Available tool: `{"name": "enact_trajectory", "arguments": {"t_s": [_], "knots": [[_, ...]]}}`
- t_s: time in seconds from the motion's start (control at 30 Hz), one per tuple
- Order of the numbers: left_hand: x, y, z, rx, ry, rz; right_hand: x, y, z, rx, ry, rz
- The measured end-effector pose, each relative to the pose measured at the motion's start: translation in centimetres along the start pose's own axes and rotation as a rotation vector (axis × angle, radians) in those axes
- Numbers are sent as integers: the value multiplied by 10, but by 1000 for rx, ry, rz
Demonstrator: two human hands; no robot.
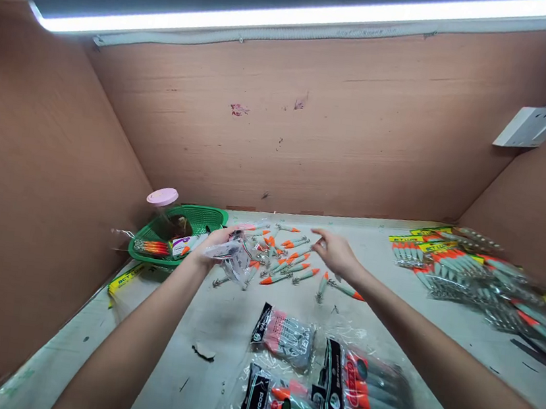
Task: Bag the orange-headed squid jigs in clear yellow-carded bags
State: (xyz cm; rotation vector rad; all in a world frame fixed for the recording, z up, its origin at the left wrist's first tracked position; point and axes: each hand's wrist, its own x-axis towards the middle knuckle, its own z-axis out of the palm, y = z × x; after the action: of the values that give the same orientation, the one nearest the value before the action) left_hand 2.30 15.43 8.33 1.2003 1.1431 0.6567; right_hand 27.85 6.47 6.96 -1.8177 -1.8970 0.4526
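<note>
Head view shows both hands over a pale worktop (156,382) inside a wood-panelled booth. The left hand (216,242) holds a crumpled clear plastic bag (233,256), fingers closed on it, just beside the left end of a scatter of loose squid jigs (306,275). These jigs have grey-green bodies, orange tips and spiky hook crowns, and they lie at mixed angles between the two hands. The right hand (340,255) is by the right end of the scatter, its index finger stretched out and parted from the curled fingers beneath; whether those grip anything, I cannot tell.

Nearer the camera lie three clear packs of lures (376,393) with black label strips, two of them showing orange tips. A green plastic basket (202,212) stands at the far left, holding more lure packs and a jar with a pink lid (162,196). Well to the right is a heap of lure packets with yellow headers (468,271). Overhead runs a lit tube lamp (300,17); a white socket box (531,129) is mounted at the upper right.
</note>
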Motion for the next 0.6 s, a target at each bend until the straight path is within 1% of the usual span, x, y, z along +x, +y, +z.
{"name": "enact_trajectory", "arguments": {"t_s": [0.1,0.17,0.27,0.33,0.4,0.5,0.6], "knots": [[22,23,-2,295,145,14,-13,-18,20,-108,-250,-7],[33,37,-3,467,218,34,-22,-30,33,-170,-409,-22],[40,53,-7,656,263,84,-32,-39,46,-261,-555,-16],[41,59,-10,742,266,129,-36,-41,50,-314,-599,-3],[41,63,-12,805,264,178,-41,-42,52,-355,-607,7],[41,63,-10,868,254,247,-51,-46,49,-394,-577,10],[45,60,-2,904,239,271,-58,-51,42,-405,-526,16]]}}
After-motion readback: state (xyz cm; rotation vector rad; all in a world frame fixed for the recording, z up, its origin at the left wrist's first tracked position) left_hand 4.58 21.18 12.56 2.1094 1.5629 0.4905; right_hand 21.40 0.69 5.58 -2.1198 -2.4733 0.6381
